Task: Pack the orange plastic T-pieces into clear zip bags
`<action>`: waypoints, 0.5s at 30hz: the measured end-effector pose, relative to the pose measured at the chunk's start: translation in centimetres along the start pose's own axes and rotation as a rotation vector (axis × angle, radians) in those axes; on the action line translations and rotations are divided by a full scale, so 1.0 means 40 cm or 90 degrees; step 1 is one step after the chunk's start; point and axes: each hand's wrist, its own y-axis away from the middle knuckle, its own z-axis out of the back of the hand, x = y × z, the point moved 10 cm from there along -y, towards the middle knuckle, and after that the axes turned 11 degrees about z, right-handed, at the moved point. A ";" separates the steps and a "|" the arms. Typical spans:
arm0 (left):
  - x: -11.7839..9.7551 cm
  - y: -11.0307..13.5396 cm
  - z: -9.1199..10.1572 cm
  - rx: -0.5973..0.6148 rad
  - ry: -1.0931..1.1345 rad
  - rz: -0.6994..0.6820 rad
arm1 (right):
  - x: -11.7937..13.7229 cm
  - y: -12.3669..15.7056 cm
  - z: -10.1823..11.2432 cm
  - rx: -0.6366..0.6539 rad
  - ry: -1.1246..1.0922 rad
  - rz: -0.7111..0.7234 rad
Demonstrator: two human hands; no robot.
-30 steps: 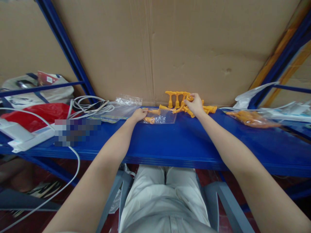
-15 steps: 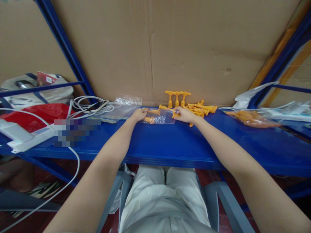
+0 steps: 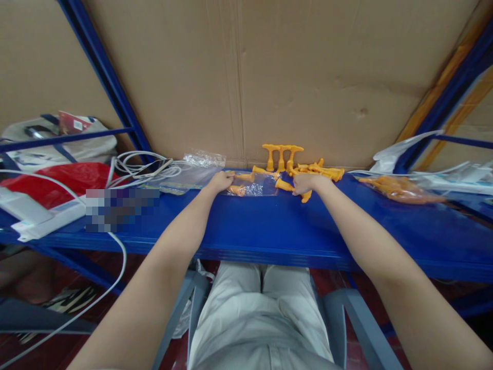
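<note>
Now at the blue shelf [image 3: 269, 226], both arms reach forward. Left hand [image 3: 220, 181]: fingers together, pinched on the left edge of a clear bag [image 3: 257, 188] that lies flat on the shelf, a few orange pieces inside. Right hand [image 3: 309, 182]: just right of the bag's open end, fingers curled shut on an orange peg [image 3: 284, 185] whose tip points at the bag without quite touching it. A second peg [image 3: 307, 196] pokes out beneath the hand. Loose pile of pegs [image 3: 322, 170] lies right behind the right hand. Three T-shaped pegs [image 3: 282, 155] stand upright against the cardboard sheet [image 3: 308, 77]. White cables [image 3: 140, 167] are coiled well to the left; a filled bag of orange pieces [image 3: 400, 188] lies far right.
</note>
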 end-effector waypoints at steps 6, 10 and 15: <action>0.001 0.005 0.001 0.002 -0.007 -0.001 | 0.048 0.007 0.041 -0.096 0.023 0.026; -0.005 0.010 0.008 0.004 -0.015 -0.005 | 0.090 0.006 0.055 -0.161 0.007 0.091; -0.035 0.023 0.028 -0.011 -0.048 -0.037 | 0.125 -0.002 0.058 -0.215 -0.020 0.154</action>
